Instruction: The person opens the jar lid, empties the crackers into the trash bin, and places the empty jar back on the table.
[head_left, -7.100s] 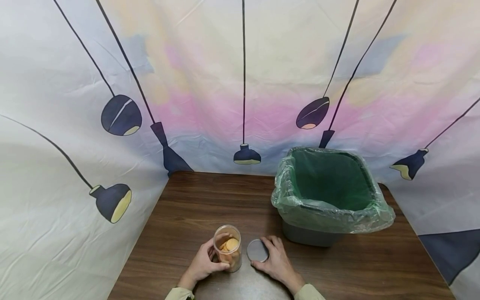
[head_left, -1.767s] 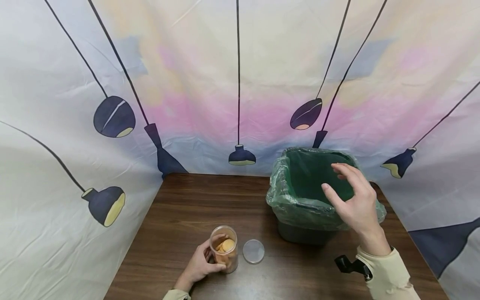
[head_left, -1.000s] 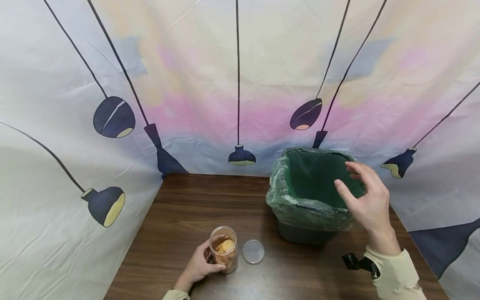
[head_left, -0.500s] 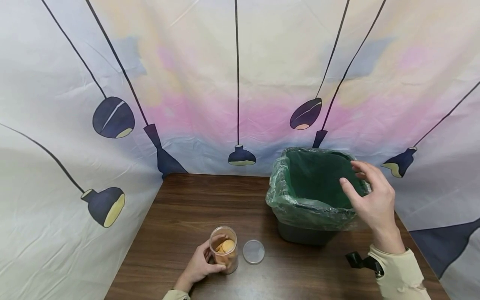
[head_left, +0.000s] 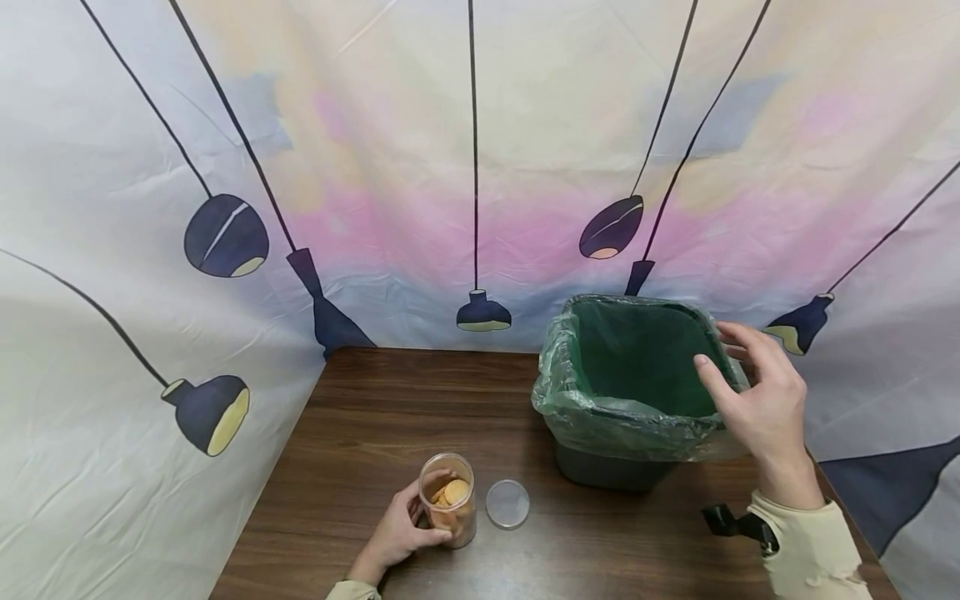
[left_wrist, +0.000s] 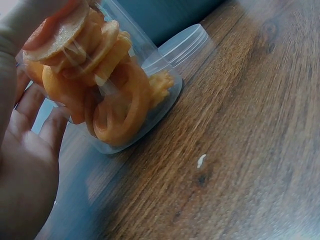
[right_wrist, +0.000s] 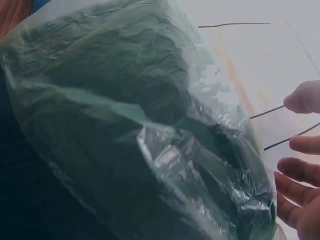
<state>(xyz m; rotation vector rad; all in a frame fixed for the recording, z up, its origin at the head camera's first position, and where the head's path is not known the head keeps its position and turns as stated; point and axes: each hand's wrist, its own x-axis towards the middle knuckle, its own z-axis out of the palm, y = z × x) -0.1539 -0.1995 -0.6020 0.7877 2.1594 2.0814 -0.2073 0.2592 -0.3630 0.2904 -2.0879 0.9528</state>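
Observation:
My left hand [head_left: 397, 529] grips a clear plastic jar [head_left: 452, 523] standing on the table, thumb on its near side. Orange, rounded pieces [left_wrist: 120, 100] that look like crackers or rings fill part of the jar, whose top is uncovered. Just right of it lies its round, see-through lid [head_left: 507, 504]. A grey bin [head_left: 611, 468] lined with a green plastic bag [head_left: 637, 429] stands at the back right. My right hand [head_left: 761, 396] is at the bin's right rim, fingers loosely bent with nothing in them; in the right wrist view the fingertips [right_wrist: 292, 170] are right beside the bag.
The dark wooden table [head_left: 390, 408] ends at a printed cloth backdrop [head_left: 405, 208] with lamp drawings. A small white speck [left_wrist: 201, 160] lies on the wood near the jar. A black strap piece [head_left: 738, 525] sticks out from the right sleeve.
Earliest, my right hand held the lid beside the jar. It then hung over the bin and has since drifted right to the rim. My left hand and the jar have stayed put.

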